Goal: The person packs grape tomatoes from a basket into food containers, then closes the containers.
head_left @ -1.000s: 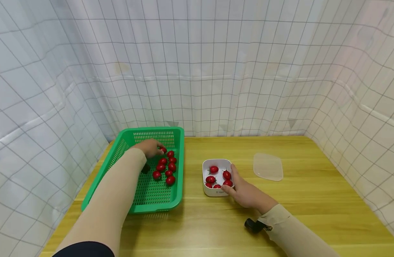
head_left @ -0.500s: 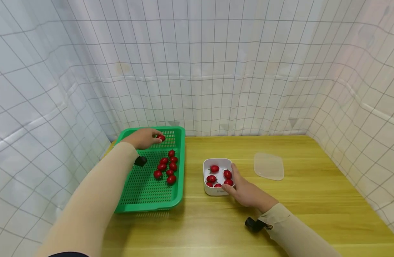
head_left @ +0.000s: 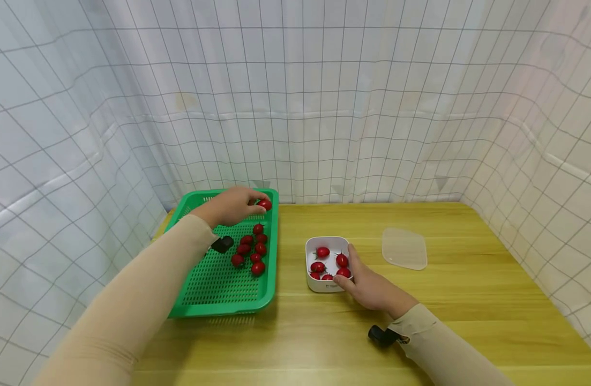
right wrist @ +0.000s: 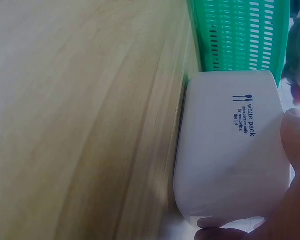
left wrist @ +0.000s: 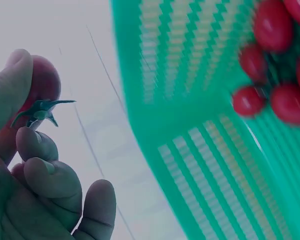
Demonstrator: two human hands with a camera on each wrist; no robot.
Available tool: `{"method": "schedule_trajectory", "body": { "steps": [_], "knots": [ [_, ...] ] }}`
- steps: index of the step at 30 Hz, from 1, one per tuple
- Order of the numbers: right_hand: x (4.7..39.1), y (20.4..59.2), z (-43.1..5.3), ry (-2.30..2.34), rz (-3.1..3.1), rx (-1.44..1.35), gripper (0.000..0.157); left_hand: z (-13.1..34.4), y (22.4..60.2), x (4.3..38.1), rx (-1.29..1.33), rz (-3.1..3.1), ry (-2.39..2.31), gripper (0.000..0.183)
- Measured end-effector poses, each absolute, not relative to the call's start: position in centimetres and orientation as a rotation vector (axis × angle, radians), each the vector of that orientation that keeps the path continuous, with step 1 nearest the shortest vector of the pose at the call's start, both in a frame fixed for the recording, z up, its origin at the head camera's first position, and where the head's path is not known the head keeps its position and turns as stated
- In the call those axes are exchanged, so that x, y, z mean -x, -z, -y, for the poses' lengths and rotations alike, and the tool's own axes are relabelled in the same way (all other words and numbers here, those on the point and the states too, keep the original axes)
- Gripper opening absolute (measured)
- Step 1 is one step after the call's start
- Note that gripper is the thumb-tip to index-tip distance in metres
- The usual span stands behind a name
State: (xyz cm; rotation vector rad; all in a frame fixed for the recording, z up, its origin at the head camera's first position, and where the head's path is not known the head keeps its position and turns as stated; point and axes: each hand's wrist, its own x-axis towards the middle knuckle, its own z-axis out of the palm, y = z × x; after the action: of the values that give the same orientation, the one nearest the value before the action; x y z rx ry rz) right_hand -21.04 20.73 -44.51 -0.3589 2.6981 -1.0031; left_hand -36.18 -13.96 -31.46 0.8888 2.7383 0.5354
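My left hand [head_left: 232, 206] pinches a red cherry tomato [head_left: 264, 204] above the far side of a green basket [head_left: 271, 289]. In the left wrist view, thumb and fingers press this tomato [left wrist: 47, 80], its green calyx showing; the other fingers curl below. Several more cherry tomatoes [head_left: 258, 268] lie on the basket's floor near its right wall. On the table, a white plastic container [head_left: 319, 287] holds several cherry tomatoes [head_left: 322, 252]. My right hand [head_left: 374, 288] grips its right side, the thumb at the front rim. Lettering marks the container's wall [right wrist: 225, 160] in the right wrist view.
A translucent flat lid [head_left: 404, 249] lies on the wooden table [head_left: 459, 300], right of the container. White grid-patterned curtains [head_left: 324, 107] enclose the table at the back and sides. A black wrist camera [head_left: 382, 336] sits on the right sleeve.
My left hand has lifted a cherry tomato from the basket's far right part and moved it rightward toward the basket's right rim. The right hand stays on the container.
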Motion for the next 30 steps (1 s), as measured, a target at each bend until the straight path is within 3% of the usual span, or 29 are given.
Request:
{"method": "schedule_trajectory", "body": {
  "steps": [16, 30],
  "knots": [
    [21.2, 44.7, -20.8, 1.019, -2.677, 0.354, 0.098, 8.4, 31.6, 32.8, -1.058, -2.666, -0.489, 0.043],
    [21.3, 44.7, -20.7, 1.035, -2.663, 0.337, 0.097, 5.2, 31.6, 31.0, -1.225, -2.595, -0.483, 0.031]
  ]
}}
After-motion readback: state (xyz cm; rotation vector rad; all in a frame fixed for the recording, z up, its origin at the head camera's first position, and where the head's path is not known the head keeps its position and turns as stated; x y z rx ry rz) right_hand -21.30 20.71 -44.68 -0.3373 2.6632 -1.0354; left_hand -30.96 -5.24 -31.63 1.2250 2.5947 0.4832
